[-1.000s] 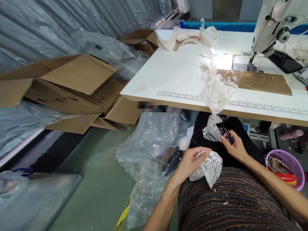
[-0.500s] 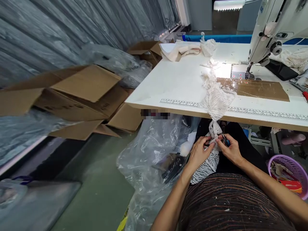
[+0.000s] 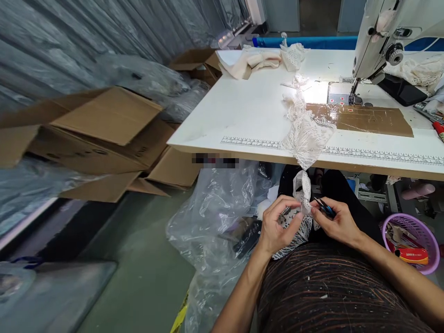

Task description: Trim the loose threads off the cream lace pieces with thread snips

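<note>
White lace fabric (image 3: 307,134) hangs from the sewing table over its front edge, narrowing into a twisted strip above my lap, where more of it lies. My left hand (image 3: 279,226) has its fingertips at the left side of this strip, thumb and forefinger curled at the lace. In my right hand (image 3: 340,223) is a small pair of dark blue thread snips (image 3: 325,207), blades pointing up and left. The thumb and forefinger of that hand also pinch the strip from the right. Part of the lace is hidden behind my fingers.
The sewing machine (image 3: 378,51) stands at the table's right, with a brown taped strip (image 3: 374,120) before it. Beige fabric (image 3: 256,62) lies at the far left corner. A purple basket (image 3: 428,231) is by my right side; plastic sheeting (image 3: 208,222) and an open carton (image 3: 107,115) are leftward.
My hands have moved slightly apart and lower along the lace strip. The left thumb and forefinger have spread more. The whole view has shifted a little.
</note>
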The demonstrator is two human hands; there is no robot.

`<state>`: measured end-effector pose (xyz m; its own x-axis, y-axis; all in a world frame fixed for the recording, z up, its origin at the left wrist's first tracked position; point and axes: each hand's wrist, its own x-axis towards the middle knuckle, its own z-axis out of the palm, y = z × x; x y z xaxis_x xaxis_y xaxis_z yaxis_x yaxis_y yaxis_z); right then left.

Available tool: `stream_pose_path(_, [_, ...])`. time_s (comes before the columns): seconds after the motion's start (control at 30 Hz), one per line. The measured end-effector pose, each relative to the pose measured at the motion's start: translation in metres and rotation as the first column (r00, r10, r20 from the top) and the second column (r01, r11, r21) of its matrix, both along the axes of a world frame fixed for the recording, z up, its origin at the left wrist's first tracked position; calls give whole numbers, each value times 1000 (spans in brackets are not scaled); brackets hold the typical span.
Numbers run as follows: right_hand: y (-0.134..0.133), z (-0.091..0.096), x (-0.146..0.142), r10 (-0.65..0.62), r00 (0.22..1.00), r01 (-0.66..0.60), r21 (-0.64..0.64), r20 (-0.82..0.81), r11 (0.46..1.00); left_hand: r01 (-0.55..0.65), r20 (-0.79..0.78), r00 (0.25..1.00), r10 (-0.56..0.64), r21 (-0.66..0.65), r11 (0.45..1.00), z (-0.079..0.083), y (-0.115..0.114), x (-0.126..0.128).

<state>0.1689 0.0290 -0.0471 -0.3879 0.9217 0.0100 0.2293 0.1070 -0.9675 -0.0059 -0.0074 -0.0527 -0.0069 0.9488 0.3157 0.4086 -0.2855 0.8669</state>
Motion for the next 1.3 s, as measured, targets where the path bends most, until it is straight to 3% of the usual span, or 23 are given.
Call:
stream_pose_path(0.1, [-8,9,3,86,996,-85,32,-23,996,129,203,974,-103,-119,985,2,7,-4])
stream_pose_path(0.23, [-11,12,5,123,992,-123,23,-33,992,237,288,943,-165,-236,942,2,13,1])
stream_pose_path(0.5, [3,12,14,146,984,-143,-32,104,989,192,404,914,35,-508,840,3,6,1])
stream_pose_path(0.6, [9,9,12,179,965,-179,-18,192,984,201,389,921,23,-523,828,5,5,-2])
stream_pose_path(0.77, [16,4,1,240,937,-262,55,255,963,166,337,942,10,-489,856,7,5,-4])
stream_pose_path(0.9, [19,4,-6,203,946,-227,71,252,971,152,362,931,35,-474,867,5,5,-4])
stream_pose_path(1.1, [15,5,-3,218,949,-231,32,229,972,194,476,874,97,-526,828,4,4,-4])
stream_pose_path(1.3, [15,6,-5,204,915,-253,102,348,962,169,420,904,80,-523,835,7,6,-4])
